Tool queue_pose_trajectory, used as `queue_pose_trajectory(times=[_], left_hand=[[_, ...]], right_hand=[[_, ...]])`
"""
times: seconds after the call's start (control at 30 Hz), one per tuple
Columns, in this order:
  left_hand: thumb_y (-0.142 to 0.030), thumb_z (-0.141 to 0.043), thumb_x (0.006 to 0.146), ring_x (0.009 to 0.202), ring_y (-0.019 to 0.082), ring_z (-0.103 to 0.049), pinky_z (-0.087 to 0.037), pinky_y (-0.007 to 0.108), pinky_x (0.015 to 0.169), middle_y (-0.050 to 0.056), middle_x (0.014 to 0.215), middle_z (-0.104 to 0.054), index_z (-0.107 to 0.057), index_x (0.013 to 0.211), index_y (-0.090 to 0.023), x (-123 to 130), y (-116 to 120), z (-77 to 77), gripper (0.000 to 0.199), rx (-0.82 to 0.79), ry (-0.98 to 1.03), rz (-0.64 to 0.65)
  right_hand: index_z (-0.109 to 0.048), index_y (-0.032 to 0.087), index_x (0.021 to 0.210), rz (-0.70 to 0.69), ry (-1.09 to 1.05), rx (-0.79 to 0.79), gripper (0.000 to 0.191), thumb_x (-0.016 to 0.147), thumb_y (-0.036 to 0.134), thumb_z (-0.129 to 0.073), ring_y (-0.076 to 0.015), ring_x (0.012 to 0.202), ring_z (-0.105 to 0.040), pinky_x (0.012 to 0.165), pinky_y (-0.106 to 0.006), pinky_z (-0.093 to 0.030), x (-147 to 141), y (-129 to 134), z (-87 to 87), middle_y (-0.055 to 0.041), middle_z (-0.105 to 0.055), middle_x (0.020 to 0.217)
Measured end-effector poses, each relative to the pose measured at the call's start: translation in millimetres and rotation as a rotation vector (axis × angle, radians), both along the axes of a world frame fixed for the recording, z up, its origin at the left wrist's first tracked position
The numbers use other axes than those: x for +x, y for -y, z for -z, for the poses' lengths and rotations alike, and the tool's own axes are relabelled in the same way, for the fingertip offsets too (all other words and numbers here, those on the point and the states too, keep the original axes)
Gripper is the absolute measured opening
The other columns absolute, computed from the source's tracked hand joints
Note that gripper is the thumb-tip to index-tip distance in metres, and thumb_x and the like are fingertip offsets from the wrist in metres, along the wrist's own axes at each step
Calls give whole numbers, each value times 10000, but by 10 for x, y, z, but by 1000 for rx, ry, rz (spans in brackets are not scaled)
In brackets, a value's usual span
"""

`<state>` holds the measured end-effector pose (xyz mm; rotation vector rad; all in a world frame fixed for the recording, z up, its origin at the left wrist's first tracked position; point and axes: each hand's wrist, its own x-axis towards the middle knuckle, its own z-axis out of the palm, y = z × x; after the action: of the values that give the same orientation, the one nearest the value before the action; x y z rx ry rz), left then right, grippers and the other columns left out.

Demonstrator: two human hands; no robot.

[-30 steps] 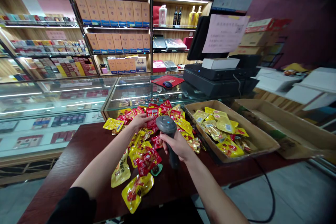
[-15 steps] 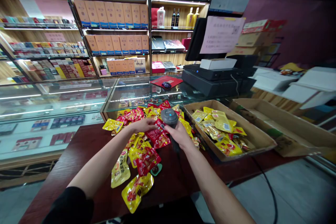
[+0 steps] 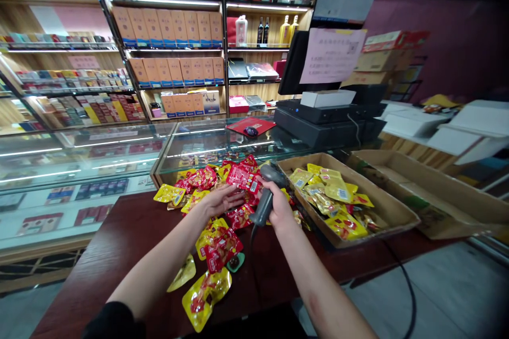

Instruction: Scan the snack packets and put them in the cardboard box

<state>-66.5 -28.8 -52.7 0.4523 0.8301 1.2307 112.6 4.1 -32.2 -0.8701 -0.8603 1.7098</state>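
The left hand (image 3: pixel 222 200) is open, palm down, with the fingers spread. It lies over a pile of red and yellow snack packets (image 3: pixel 217 246); contact with the packets beneath it cannot be confirmed. The right hand (image 3: pixel 279 206) is closed around the grip of a handheld barcode scanner (image 3: pixel 266 202), with the fingers wrapped and no finger pinching. The scanner head is tilted up and to the left, just beside a red packet (image 3: pixel 242 178) at the top of the pile. A scanner cable (image 3: pixel 252 241) drops from the butt of the handle.

The pile lies loose on a dark red wooden counter (image 3: pixel 119 265), between the hands and the front of a glass display case (image 3: pixel 99 156). To the right of the right hand, a shallow cardboard tray (image 3: pixel 392 216) holds yellow and gold packets (image 3: pixel 338 190). A second cardboard box (image 3: pixel 421 180) stands just beyond it.

Farther back, a red mat (image 3: pixel 254 125) lies on the glass with a computer mouse (image 3: pixel 251 131) on it. A black till terminal (image 3: pixel 326 126) stands beside the mat, below a paper notice (image 3: pixel 332 55). Boxed goods fill the wall shelves (image 3: pixel 167 1).
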Motion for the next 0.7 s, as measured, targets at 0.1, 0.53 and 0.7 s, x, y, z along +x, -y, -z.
queue_pose_trajectory(times=[0.1, 0.53, 0.7], left_hand=[[-232, -755, 706, 788, 158, -668, -517, 374, 871, 41, 826, -681, -587, 795, -156, 71, -124, -4, 205, -31, 29, -150], [-215, -823, 597, 498, 87, -572, -545, 297, 605, -19, 697, -636, -589, 883, -176, -426, -680, -457, 371, -55, -536, -81], [-250, -824, 596, 542, 107, -595, -544, 337, 645, 6, 726, -645, -597, 887, -167, -391, -661, -430, 379, -60, -547, -37]], right_hand=[[-631, 190, 816, 81, -88, -41, 172, 645, 209, -624, -177, 934, -649, 780, -263, -554, -83, 99, 40, -39, -708, 929], [-534, 189, 613, -353, 453, 219, 231, 756, 361, -593, -106, 306, -463, 318, -213, -376, -46, 636, 52, 34, -502, 394], [-501, 191, 562, -341, 527, 276, 262, 775, 334, -556, -103, 307, -461, 331, -204, -365, -60, 626, 146, 26, -498, 379]])
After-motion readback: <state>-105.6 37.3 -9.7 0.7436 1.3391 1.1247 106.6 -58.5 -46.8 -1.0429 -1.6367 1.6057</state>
